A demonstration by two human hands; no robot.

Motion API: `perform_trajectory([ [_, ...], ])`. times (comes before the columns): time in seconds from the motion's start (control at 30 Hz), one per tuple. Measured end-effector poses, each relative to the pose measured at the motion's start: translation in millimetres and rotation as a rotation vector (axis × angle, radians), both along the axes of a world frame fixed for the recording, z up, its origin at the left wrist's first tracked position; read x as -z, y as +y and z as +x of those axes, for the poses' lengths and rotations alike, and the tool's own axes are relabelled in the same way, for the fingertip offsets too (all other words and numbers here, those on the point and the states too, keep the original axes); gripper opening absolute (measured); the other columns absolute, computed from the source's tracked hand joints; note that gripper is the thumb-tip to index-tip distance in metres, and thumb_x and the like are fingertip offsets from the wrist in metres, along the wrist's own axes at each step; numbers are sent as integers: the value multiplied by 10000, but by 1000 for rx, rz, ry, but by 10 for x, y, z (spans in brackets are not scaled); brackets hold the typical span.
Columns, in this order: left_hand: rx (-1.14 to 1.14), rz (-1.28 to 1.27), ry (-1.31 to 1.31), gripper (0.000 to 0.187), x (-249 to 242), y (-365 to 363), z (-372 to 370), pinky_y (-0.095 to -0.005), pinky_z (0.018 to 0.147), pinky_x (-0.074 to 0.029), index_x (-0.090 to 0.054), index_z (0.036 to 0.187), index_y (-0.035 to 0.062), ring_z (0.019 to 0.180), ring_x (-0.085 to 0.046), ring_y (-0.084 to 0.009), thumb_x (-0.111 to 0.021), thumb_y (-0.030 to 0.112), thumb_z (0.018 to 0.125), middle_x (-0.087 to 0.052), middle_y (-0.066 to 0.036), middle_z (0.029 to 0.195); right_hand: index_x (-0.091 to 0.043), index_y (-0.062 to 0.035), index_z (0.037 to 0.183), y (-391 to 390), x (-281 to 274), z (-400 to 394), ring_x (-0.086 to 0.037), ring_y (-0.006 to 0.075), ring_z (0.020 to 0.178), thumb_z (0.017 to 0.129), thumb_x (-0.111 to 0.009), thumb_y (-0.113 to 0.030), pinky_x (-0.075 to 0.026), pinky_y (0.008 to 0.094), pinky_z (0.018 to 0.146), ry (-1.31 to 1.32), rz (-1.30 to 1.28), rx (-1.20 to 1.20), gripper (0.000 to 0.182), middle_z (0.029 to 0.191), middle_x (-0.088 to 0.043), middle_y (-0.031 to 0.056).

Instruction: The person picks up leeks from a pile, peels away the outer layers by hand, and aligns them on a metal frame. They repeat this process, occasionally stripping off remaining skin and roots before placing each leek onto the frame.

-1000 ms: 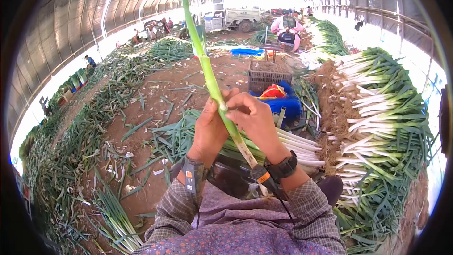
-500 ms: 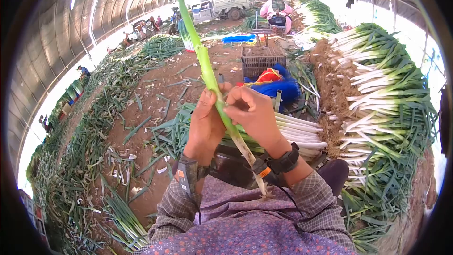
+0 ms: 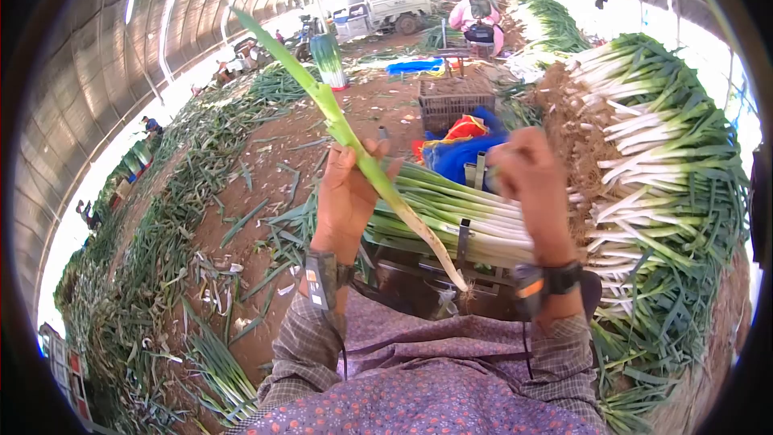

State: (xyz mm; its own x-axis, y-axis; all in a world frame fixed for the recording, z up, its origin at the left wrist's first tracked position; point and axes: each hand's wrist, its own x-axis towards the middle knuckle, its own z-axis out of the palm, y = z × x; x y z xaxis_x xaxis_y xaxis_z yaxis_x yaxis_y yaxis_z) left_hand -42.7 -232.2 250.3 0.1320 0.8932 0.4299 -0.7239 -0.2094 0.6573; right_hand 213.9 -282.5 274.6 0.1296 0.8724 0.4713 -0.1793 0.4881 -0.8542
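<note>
A single green onion stalk (image 3: 378,179) slants across the middle, its green tip at the upper left and its white rooted end at the lower right. My left hand (image 3: 348,193) is wrapped round its green part. Off to the right of the stalk, my right hand (image 3: 527,173) is raised with fingers curled; motion blurs it, and whether anything is in it cannot be made out. Behind the stalk lies a bundle of trimmed onions (image 3: 483,225) on a metal rack (image 3: 464,243), white ends to the right.
A long pile of onions (image 3: 668,161) lines the right side. Leaf scraps (image 3: 153,250) cover the ground at left. Ahead are a crate (image 3: 451,105), blue netting (image 3: 463,157), a wrapped bundle (image 3: 328,60), a truck (image 3: 400,12) and a person in pink (image 3: 478,20).
My right hand has left the stalk and moved right. The stalk has tilted further left at its tip, its root end shifting slightly right and up. More of the racked bundle shows.
</note>
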Motion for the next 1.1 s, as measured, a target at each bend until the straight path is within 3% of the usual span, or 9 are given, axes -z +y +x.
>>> perform_trajectory([
  [0.07,37,21,47,225,-37,-120,250,-519,1020,-428,-512,1094,130,1182,-528,-267,-579,283,943,-591,-43,1059,-596,-51,985,188,288,-250,-549,71,656,795,-679,-60,-469,228,589,-182,68,-82,207,787,-609,16],
  [0.17,75,53,88,263,-59,-212,443,-537,1040,-400,-508,1101,128,1267,-475,-325,-610,292,922,-591,-95,1168,-623,-6,973,163,364,-644,-577,94,721,746,-719,-47,-489,260,675,-166,178,-70,250,784,-620,52],
  [0.33,169,112,175,343,-59,-239,466,-534,1067,-356,-495,1160,106,1308,-434,-369,-615,315,918,-532,-175,1327,-603,2,867,149,378,-682,-578,93,695,714,-734,-10,-481,258,638,-174,161,-128,202,762,-613,48],
  [0.43,203,37,174,392,-107,-295,513,-509,1077,-349,-488,1192,88,1306,-435,-372,-603,351,925,-529,-172,1332,-565,-7,804,132,426,-620,-571,81,681,724,-737,-4,-464,250,602,-136,65,-229,190,744,-589,26],
  [0.53,200,100,181,386,-17,-234,515,-489,1023,-414,-503,1208,71,1192,-534,-345,-568,345,944,-556,-212,1285,-539,-21,768,68,405,-587,-554,72,671,735,-736,0,-445,243,584,-86,-60,-302,201,732,-567,9],
  [0.67,182,26,219,355,-54,-241,503,-448,1012,-409,-514,1152,70,1157,-527,-304,-602,336,933,-595,-85,1056,-531,-25,764,20,418,-583,-528,66,661,744,-724,6,-432,237,577,-83,-108,-272,197,745,-572,15],
  [0.87,57,-16,166,201,15,2,441,-380,906,-498,-565,1062,87,864,-599,-190,-654,170,902,-597,-35,873,-524,-21,771,139,549,-634,-507,55,650,778,-691,0,-431,229,565,-155,362,67,169,762,-580,6],
  [0.93,14,-31,140,169,109,137,385,-386,907,-502,-571,1032,87,828,-585,-174,-652,162,904,-592,-31,875,-524,-24,776,48,431,-560,-511,58,649,780,-689,1,-433,229,564,-28,222,-88,167,760,-579,0],
  [1.1,63,6,130,159,96,-2,417,-452,959,-481,-580,1015,84,1026,-587,-233,-654,171,904,-605,-44,947,-585,-1,844,106,385,-271,-569,64,708,783,-697,-40,-468,224,615,1,-166,-303,133,762,-592,4],
])
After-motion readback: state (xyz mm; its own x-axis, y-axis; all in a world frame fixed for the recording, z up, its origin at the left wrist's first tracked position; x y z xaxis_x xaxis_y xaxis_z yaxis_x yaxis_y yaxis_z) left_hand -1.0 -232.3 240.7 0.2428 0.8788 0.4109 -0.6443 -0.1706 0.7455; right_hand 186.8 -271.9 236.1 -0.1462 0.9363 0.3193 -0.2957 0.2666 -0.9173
